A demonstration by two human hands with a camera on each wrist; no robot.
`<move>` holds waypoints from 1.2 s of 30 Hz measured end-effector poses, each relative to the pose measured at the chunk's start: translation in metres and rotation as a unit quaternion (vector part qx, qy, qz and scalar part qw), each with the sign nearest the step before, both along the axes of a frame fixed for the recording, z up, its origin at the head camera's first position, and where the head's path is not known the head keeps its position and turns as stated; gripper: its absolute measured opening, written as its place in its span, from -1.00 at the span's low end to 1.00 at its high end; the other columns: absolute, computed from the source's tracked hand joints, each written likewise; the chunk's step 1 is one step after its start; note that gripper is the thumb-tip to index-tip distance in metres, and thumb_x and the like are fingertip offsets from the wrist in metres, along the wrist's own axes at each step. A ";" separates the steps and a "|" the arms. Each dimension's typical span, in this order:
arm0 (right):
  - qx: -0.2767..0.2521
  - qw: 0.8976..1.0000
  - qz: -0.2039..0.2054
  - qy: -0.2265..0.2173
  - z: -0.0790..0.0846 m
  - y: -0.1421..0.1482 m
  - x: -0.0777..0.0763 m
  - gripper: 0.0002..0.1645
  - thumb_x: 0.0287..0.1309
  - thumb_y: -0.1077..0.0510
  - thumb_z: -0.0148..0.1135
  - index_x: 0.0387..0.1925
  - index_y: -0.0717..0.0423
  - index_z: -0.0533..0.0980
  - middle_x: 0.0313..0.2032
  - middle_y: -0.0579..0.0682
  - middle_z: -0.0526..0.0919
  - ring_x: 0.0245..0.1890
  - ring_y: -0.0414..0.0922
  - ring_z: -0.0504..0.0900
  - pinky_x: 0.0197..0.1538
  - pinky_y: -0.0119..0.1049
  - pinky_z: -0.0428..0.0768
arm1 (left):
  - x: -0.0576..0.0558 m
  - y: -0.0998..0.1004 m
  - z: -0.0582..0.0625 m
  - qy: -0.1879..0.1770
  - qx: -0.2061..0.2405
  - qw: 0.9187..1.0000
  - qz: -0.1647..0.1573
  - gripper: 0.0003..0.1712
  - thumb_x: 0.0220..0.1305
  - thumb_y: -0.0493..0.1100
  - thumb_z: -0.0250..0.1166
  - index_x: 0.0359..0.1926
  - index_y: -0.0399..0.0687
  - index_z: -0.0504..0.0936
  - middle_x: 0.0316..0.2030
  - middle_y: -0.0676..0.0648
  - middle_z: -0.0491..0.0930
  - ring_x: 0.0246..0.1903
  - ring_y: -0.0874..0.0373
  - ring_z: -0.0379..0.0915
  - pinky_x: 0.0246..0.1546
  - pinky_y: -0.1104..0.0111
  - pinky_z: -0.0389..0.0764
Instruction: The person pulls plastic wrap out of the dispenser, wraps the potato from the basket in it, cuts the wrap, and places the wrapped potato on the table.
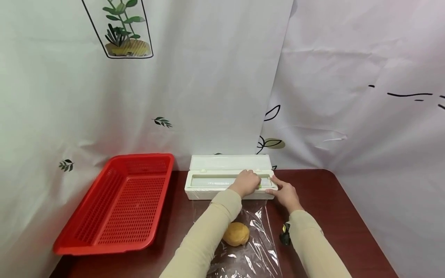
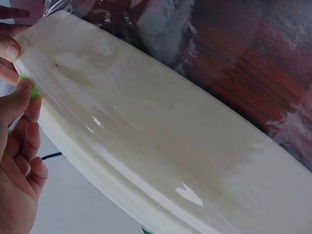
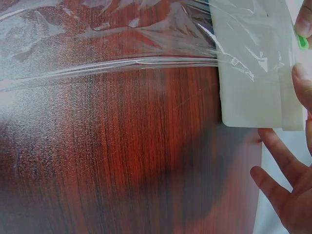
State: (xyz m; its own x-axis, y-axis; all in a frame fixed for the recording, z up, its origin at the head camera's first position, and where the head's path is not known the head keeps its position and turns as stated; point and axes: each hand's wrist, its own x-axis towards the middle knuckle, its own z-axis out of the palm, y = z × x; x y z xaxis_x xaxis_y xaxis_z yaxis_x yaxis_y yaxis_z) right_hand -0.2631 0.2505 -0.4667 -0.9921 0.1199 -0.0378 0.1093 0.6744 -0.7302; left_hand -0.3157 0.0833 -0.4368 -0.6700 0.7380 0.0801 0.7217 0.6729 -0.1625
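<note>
A white cling film dispenser [image 1: 229, 194] stands with its lid [image 1: 229, 162] raised against the wall side. Clear film [image 1: 257, 247] runs from its front edge toward me over the table. My left hand [image 1: 246, 182] pinches a small green slider [image 2: 34, 91] near the dispenser's right end, between thumb and index finger. My right hand [image 1: 286, 194] grips that same end, its thumb [image 3: 303, 84] on the box and other fingers around the end. A golden-brown bun [image 1: 237, 234] lies in the film area, partly hidden by my left sleeve.
On the left of the dark red table [image 1: 323, 208] sits a red slotted basket [image 1: 114, 245]. A small black thing [image 1: 285, 235] is beside my right sleeve. Behind the table hangs a white printed cloth [image 1: 215, 85].
</note>
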 end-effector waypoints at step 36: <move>0.005 0.999 0.032 -0.011 0.002 0.004 0.002 -0.08 -0.03 -0.15 0.35 0.31 0.08 0.23 0.32 0.05 0.18 0.32 0.20 0.04 0.24 0.11 0.13 | 0.003 -0.201 0.024 0.020 -0.104 0.985 0.137 -0.84 0.11 -0.34 0.19 -0.48 -0.05 0.65 -0.44 -0.08 0.63 -0.40 0.01 0.53 -0.32 0.22 0.51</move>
State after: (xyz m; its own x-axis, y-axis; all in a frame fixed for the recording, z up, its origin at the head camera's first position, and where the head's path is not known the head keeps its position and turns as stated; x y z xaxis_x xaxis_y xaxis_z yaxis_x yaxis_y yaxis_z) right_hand -0.2611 0.2549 -0.4649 -0.9966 0.0574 -0.0591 0.0824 0.6882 -0.7209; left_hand -0.3126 -0.1181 -0.4131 -0.8462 0.5324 -0.0245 0.5074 0.7908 -0.3423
